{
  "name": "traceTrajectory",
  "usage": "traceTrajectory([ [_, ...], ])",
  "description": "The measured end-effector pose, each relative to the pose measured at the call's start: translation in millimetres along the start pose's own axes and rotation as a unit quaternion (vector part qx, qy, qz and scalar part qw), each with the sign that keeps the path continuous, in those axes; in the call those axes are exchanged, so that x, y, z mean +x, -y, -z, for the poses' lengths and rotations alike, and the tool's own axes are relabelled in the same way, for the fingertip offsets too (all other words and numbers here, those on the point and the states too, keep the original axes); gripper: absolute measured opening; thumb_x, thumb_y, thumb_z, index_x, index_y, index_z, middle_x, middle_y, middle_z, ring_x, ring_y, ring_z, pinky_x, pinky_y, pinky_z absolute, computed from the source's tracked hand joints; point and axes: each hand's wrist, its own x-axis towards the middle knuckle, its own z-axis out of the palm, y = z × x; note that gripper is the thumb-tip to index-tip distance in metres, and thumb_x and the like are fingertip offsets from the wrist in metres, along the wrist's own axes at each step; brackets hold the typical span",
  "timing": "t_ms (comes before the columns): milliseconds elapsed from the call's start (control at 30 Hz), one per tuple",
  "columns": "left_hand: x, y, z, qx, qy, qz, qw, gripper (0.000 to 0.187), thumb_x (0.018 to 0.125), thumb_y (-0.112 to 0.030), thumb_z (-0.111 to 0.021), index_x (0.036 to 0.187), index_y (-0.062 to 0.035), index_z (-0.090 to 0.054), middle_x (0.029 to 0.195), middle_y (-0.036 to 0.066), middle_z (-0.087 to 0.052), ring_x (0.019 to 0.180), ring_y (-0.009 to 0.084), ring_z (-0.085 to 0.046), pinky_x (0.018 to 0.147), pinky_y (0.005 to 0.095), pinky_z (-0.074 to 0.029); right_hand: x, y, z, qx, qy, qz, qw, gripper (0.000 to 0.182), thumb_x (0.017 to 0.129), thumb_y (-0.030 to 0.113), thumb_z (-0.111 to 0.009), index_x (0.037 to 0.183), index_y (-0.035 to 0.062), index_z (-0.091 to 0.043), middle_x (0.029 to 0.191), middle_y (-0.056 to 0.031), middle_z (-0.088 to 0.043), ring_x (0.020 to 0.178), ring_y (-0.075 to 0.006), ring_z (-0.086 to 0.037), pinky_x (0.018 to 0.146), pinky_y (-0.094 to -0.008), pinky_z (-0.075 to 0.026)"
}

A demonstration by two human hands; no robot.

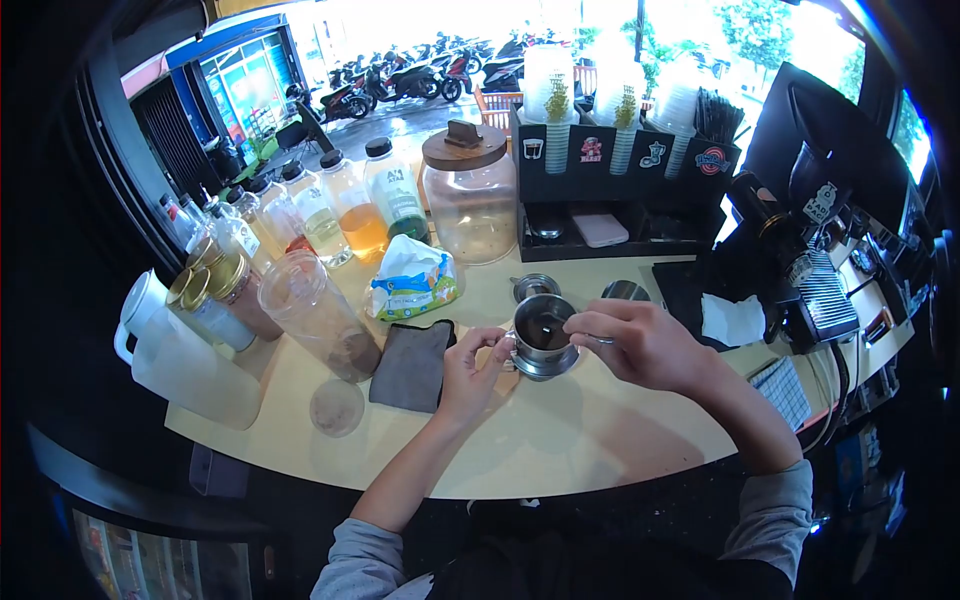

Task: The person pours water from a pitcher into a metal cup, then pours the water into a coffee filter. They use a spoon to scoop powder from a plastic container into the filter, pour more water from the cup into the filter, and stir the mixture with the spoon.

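Observation:
A metal coffee drip filter (pixel 547 338) with a wide flange stands on the counter in front of me, dark contents in its cup. My left hand (pixel 474 368) pinches the filter's left side with thumb and fingers. Over the right rim, my right hand (pixel 640 343) is closed on a thin metal spoon (pixel 603 340); most of it is hidden by my fingers, and its end points into the cup. Just behind the filter lies a small round metal lid (pixel 534 289). A folded dark cloth (pixel 408 366) is left of my left hand.
A tall clear container (pixel 318 310) holding brown powder stands left, beside a white pitcher (pixel 185 350). Bottles, jars, a wipes pack (pixel 412 285) and a wood-lidded glass jar (pixel 470 200) line the back. A black cup organiser (pixel 620 190) and a coffee machine (pixel 800 290) stand right.

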Motion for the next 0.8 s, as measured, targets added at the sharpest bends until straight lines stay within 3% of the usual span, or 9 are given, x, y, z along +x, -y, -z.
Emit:
traceTrajectory([
  [200, 0, -1, 0, 0.001, -0.001, -0.003, 1.0, 0.021, 0.087, -0.017, -0.064, 0.093, 0.0027, -0.063, 0.082, 0.006, -0.063, 0.079, 0.0101, -0.057, 0.073, 0.0251, -0.045, 2, 1, 4, 0.096, 0.002, 0.018, 0.995, 0.016, 0.081, 0.001, -0.059, 0.097, 0.0005, -0.06, 0.086, -0.014, -0.061, 0.075, -0.0342, -0.062, 0.064, -0.0396, -0.048],
  [333, 0, 0, -1, -0.001, 0.001, -0.007, 1.0, 0.021, 0.088, -0.018, -0.064, 0.093, 0.0028, -0.063, 0.082, 0.006, -0.063, 0.079, 0.0104, -0.057, 0.073, 0.0251, -0.045, 2, 0, 6, 0.053, 0.003, -0.01, 0.999, 0.012, 0.084, 0.003, -0.058, 0.096, -0.0003, -0.06, 0.086, -0.0146, -0.062, 0.075, -0.0341, -0.062, 0.065, -0.039, -0.048],
  [400, 1, -1, 0, -0.007, 0.001, -0.003, 1.0, 0.021, 0.088, -0.018, -0.063, 0.093, 0.0028, -0.063, 0.082, 0.006, -0.063, 0.079, 0.0105, -0.057, 0.073, 0.025, -0.045, 1, -1, 7, 0.114, 0.005, -0.002, 0.993, 0.013, 0.085, 0.005, -0.058, 0.097, -0.0001, -0.06, 0.087, -0.015, -0.063, 0.074, -0.0336, -0.062, 0.066, -0.0387, -0.048],
  [533, 1, 0, 0, 0.002, 0.0, -0.008, 1.0, 0.02, 0.089, -0.017, -0.062, 0.093, 0.0031, -0.062, 0.082, 0.006, -0.063, 0.079, 0.0102, -0.057, 0.072, 0.0251, -0.045, -2, -6, 4, 0.073, -0.018, -0.007, 0.997, 0.013, 0.086, 0.005, -0.058, 0.097, 0.0001, -0.061, 0.087, -0.015, -0.063, 0.074, -0.0328, -0.062, 0.066, -0.0376, -0.049],
  [733, 5, -1, -3, -0.015, -0.002, -0.006, 1.0, 0.019, 0.092, -0.016, -0.058, 0.091, 0.002, -0.062, 0.079, 0.003, -0.062, 0.078, 0.0081, -0.055, 0.073, 0.0237, -0.045, -12, -11, -1, 0.142, -0.047, -0.011, 0.989, 0.014, 0.085, 0.006, -0.059, 0.098, 0.0006, -0.062, 0.089, -0.0148, -0.064, 0.078, -0.0315, -0.062, 0.068, -0.036, -0.05],
  [800, 9, 4, -3, -0.009, 0.001, -0.009, 1.0, 0.02, 0.093, -0.017, -0.056, 0.09, 0.0016, -0.061, 0.079, 0.002, -0.061, 0.077, 0.0072, -0.054, 0.072, 0.0229, -0.044, -15, -13, -3, 0.067, -0.074, -0.016, 0.995, 0.014, 0.084, 0.004, -0.061, 0.096, -0.0008, -0.065, 0.086, -0.013, -0.066, 0.075, -0.0249, -0.063, 0.066, -0.0328, -0.05],
])
